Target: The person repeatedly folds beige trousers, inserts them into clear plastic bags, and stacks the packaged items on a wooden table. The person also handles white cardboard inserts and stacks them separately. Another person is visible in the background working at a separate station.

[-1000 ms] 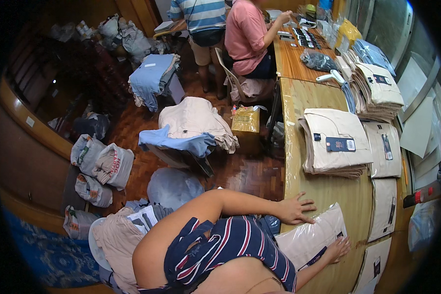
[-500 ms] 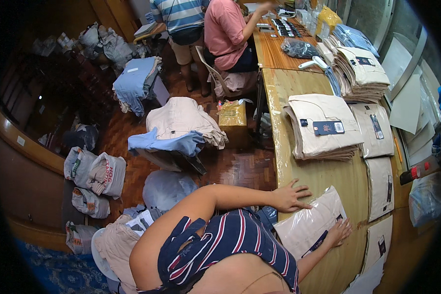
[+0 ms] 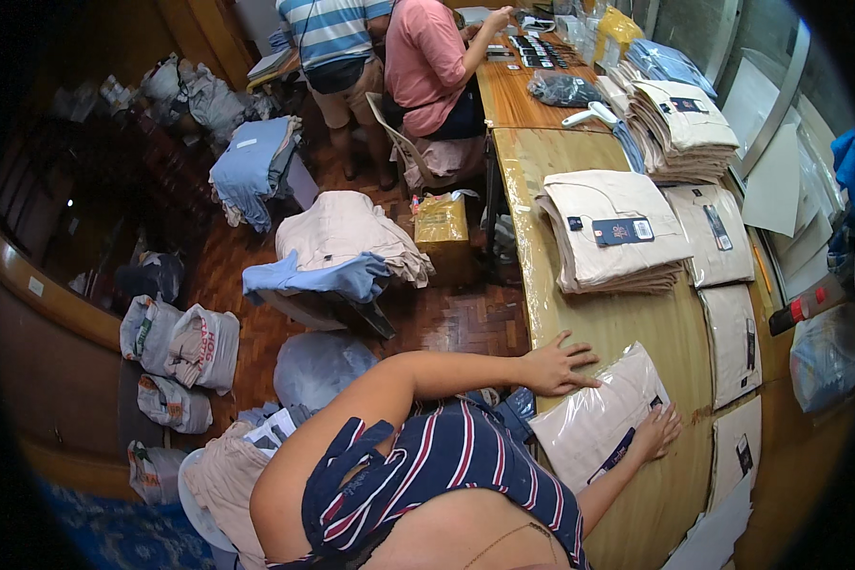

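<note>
Pressing bagged shirt (image 3: 600,418) flat on table (image 3: 636,328): left hand (image 3: 556,364) open, fingers spread on bag's upper edge, arm extended; right hand (image 3: 655,430) open, palm down on lower corner. Neither grasps.

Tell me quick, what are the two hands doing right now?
Left hand: open, fingers spread, pressing flat on the upper edge of the bagged beige shirt on the wooden table.
Right hand: open, palm flat on the same bag; gripping nothing.
</note>
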Available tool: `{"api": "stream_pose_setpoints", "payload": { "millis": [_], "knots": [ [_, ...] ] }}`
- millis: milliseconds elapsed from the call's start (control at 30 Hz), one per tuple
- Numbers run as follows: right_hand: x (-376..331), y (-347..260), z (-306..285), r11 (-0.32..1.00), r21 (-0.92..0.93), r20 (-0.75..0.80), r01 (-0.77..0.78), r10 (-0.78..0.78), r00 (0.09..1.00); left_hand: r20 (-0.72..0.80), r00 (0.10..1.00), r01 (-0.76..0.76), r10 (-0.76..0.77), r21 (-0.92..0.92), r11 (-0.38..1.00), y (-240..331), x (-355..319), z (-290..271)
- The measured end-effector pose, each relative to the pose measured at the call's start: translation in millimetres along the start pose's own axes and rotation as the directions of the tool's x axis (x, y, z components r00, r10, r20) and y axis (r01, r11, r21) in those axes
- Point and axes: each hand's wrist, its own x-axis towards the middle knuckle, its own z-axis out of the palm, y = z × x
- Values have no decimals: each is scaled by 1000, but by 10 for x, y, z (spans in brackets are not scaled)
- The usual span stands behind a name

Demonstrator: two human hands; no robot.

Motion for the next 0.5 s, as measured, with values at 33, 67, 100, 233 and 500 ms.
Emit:
{"api": "stream_pose_setpoints", "payload": {
  "millis": [33, 67, 100, 233, 500],
  "knots": [
    [9, 17, 3, 1000, 8, 18, 2, -2, 1000, 1, 1000, 2, -2, -1, 1000, 4, -4, 11],
    [12, 24, 0, 1000, 15, 36, 3, -4, 999, 2, 1000, 3, -3, -2, 1000, 11, -2, 19],
    [21, 10, -5, 1000, 17, 31, 2, -2, 1000, 1, 1000, -11, 11, 21, 1000, -4, -2, 16],
    [74, 23, -26, 1000, -13, -40, -10, 9, 999, -7, 999, -50, 51, 98, 994, 6, 40, -46],
    [99, -1, 26, 1000, 10, -154, -25, 26, 988, -160, 960, 76, -230, -641, 764, -7, 1469, -398]
  ]
}}
